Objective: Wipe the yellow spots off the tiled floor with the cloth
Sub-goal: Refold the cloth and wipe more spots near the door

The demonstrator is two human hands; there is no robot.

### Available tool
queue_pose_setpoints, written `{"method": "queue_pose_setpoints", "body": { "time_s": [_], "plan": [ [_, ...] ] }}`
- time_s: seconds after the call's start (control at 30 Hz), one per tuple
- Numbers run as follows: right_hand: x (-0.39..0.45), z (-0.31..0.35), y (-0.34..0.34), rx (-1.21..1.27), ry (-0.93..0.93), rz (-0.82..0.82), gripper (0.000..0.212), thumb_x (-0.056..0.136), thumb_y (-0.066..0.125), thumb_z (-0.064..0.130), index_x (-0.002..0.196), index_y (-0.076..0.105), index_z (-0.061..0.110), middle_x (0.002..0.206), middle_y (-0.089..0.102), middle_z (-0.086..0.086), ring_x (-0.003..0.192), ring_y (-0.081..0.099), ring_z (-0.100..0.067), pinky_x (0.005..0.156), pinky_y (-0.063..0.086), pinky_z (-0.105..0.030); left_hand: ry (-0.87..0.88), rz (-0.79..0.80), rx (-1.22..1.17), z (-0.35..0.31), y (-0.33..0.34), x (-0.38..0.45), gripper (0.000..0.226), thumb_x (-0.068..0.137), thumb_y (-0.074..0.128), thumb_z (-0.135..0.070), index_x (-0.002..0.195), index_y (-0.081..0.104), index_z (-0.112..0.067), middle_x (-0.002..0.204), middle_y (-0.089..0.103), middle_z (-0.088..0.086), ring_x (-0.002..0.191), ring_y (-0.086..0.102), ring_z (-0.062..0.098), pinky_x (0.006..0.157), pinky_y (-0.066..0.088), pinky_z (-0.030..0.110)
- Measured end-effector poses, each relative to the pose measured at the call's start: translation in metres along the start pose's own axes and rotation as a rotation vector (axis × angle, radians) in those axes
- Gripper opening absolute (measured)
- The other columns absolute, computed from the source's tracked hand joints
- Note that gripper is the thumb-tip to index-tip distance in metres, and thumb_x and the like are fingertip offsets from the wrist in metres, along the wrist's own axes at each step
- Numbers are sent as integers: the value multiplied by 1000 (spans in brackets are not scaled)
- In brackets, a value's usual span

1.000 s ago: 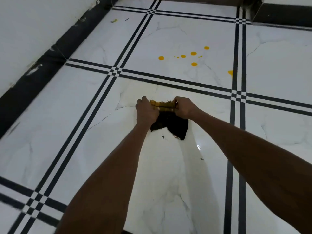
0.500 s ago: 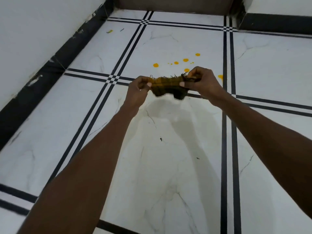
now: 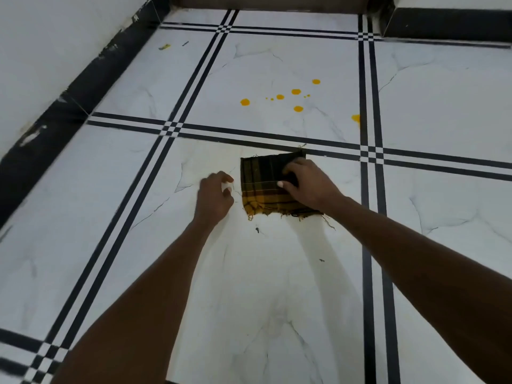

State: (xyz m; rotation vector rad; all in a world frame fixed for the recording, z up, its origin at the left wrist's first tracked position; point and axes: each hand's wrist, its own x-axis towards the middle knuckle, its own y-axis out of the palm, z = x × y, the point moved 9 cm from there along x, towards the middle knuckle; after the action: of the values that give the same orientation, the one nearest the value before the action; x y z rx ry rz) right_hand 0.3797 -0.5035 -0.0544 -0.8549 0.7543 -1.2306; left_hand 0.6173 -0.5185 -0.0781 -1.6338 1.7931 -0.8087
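White marble-look tiled floor (image 3: 277, 286) fills nearly the whole view, its big square tiles divided by double black stripes that cross in small checkered knots. A white wall (image 3: 55, 51) with a black skirting band (image 3: 83, 90) runs along the floor's left edge, and a dark band closes the far edge, with a black-faced step at the far right corner.

A dark green and mustard-yellow checked cloth (image 3: 263, 187), folded into a rough square with frayed threads at its near edge, lies flat on the middle tile, its far edge just short of the striped joint. The right hand (image 3: 307, 184) rests on the right part of this cloth with fingers bent and fingertips pressing into the fabric, thumb lying on the cloth toward its middle; whether the fingers pinch a fold or only press down cannot be told. The left hand (image 3: 214, 198) hovers or rests on the bare tile just beside the cloth's left edge, fingers loosely curled and holding nothing; it is slightly blurred.

The round yellow spots (image 3: 296, 92) sit on the next tile beyond the joint, well apart from the cloth: several larger drops with tiny specks among them, and one smear (image 3: 356, 118) at that tile's right edge against the black stripe. A small yellowish scrap (image 3: 164, 46) lies near the far left corner by the skirting. A few dark flecks (image 3: 257, 230) dot the tile near the cloth's near edge.
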Motion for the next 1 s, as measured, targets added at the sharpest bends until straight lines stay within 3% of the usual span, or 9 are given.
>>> {"method": "queue_pose_setpoints", "body": {
  "time_s": [0.07, 0.13, 0.23, 0.37, 0.53, 0.63, 0.73, 0.9, 1.0],
  "plan": [
    [19, 4, 24, -45, -6, 43, 60, 103, 58, 45, 152, 48, 13, 163, 38, -16, 153, 32, -36, 123, 33, -52, 2, 3, 142, 9, 5, 12, 47, 99, 65, -19, 143, 54, -10, 153, 50, 14, 143, 41, 40, 117, 39, 50],
    [35, 5, 49, -94, -17, 95, 70, 105, 47, 54, 164, 30, 19, 174, 15, -13, 162, 6, -36, 129, 10, -60, -32, 130, 293, 23, 23, 18, 66, 105, 53, -39, 162, 29, -18, 173, 18, 11, 159, 10, 43, 126, 14, 60],
    [39, -1, 70, -212, -43, 58, 71, 106, 25, 63, 167, 18, 28, 177, 6, -6, 164, 1, -30, 130, -2, -61, -35, 183, 451, 36, 40, 16, 72, 103, 21, -57, 167, 6, -27, 176, -4, 4, 161, -9, 39, 126, -2, 60],
    [38, -7, 67, -246, -41, -67, 69, 105, 20, 65, 165, 24, 31, 175, 18, -4, 163, 10, -26, 130, 6, -59, -38, 182, 458, 37, 42, 14, 75, 97, 14, -58, 166, 4, -29, 176, -5, 3, 161, -10, 36, 127, -5, 57],
    [41, -6, 63, -234, -42, -38, 69, 106, 20, 63, 166, 23, 29, 176, 15, -4, 164, 6, -26, 130, 5, -60, -61, 255, 464, 26, 30, 16, 66, 108, 27, -51, 167, 9, -27, 176, 0, 4, 161, -6, 37, 128, 4, 59],
    [41, -8, 65, -221, -37, -11, 68, 107, 21, 61, 166, 21, 29, 176, 13, -5, 164, 5, -26, 130, 6, -61, -66, 221, 468, 21, 20, 22, 58, 109, 32, -45, 163, 28, -24, 172, 21, 8, 158, 15, 41, 123, 24, 62],
    [56, -7, 63, -214, -59, -5, 67, 107, 22, 60, 166, 19, 28, 176, 11, -4, 164, 3, -25, 130, 7, -60, -18, 119, 499, 16, 9, 40, 59, 103, 29, -47, 150, 50, -17, 155, 48, 14, 139, 45, 43, 105, 45, 63],
    [93, -8, 61, -250, -38, -25, 66, 108, 20, 59, 167, 18, 28, 177, 9, -3, 164, 1, -24, 130, 6, -59, 32, 82, 437, 23, 2, 95, 57, 105, 33, -38, 156, 44, -15, 164, 39, 17, 152, 31, 44, 122, 30, 61],
    [96, -6, 60, -265, -23, -38, 65, 109, 24, 57, 167, 18, 28, 177, 8, -2, 164, 0, -23, 130, 7, -58, 28, 110, 401, 31, 4, 118, 59, 104, 33, -35, 159, 39, -14, 167, 33, 18, 155, 25, 47, 124, 26, 63]
  ]
}}
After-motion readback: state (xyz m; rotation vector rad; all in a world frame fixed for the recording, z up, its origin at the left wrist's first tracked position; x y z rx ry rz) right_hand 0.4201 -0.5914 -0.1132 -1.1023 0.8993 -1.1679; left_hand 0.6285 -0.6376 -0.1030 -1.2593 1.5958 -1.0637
